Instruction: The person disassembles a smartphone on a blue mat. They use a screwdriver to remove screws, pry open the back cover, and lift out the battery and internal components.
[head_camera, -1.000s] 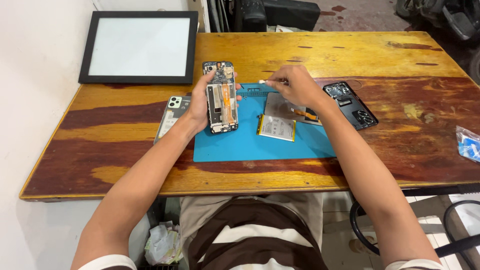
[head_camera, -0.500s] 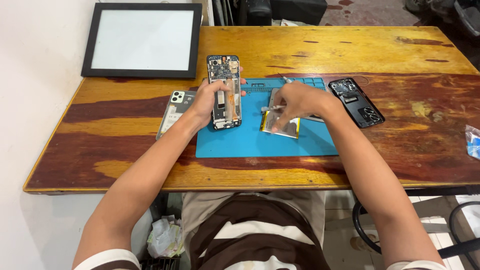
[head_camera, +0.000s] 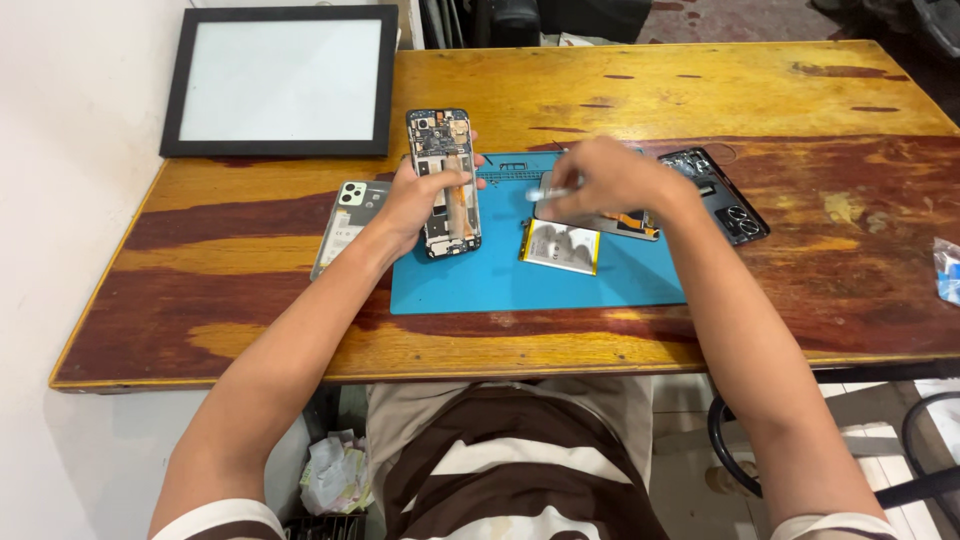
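My left hand (head_camera: 418, 200) grips an opened phone body (head_camera: 445, 180) with its circuit boards showing, held tilted above the blue work mat (head_camera: 500, 280). My right hand (head_camera: 610, 180) hovers over the mat, pinching a thin silvery tool (head_camera: 548, 192) whose tip points left toward the phone. Below that hand, a flat battery (head_camera: 562, 246) lies on the mat. A grey plate with an orange strip (head_camera: 625, 222) sits under my right hand, partly hidden.
A phone back cover (head_camera: 345, 222) lies left of the mat on the wooden table (head_camera: 250, 300). A dark inner frame (head_camera: 722, 195) lies to the right. A black-framed white panel (head_camera: 285, 80) rests at the back left. A blue-white packet (head_camera: 948, 270) is at the right edge.
My right hand has moved from the mat's far edge down toward the phone with the tool. The left hand keeps holding the phone body.
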